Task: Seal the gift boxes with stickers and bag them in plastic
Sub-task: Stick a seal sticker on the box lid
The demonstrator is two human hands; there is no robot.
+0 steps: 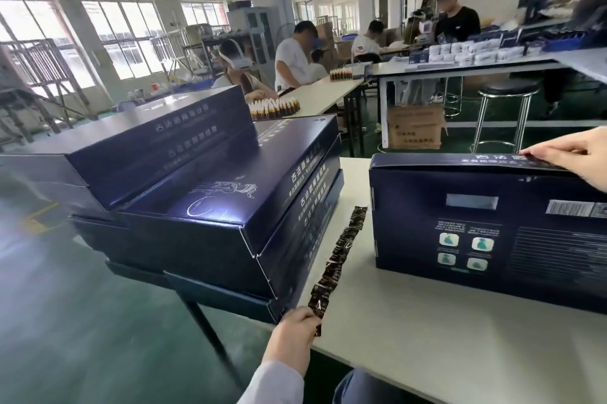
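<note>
A dark blue gift box (486, 236) stands on its long edge on the white table (443, 347), its printed back toward me. My right hand (571, 162) rests on the box's top edge at the right, fingers stretched along the flap. My left hand (292, 334) pinches the near end of a long dark sticker strip (341, 255). The strip lies on the table between the standing box and a stack of several blue gift boxes (230, 193) at the table's left end.
The stack overhangs the table's left edge above the green floor. Behind stand other tables with small brown bottles (274, 108), white and blue packs (466, 53), a metal stool (505, 117) and a carton (415, 127). Several people work in the background.
</note>
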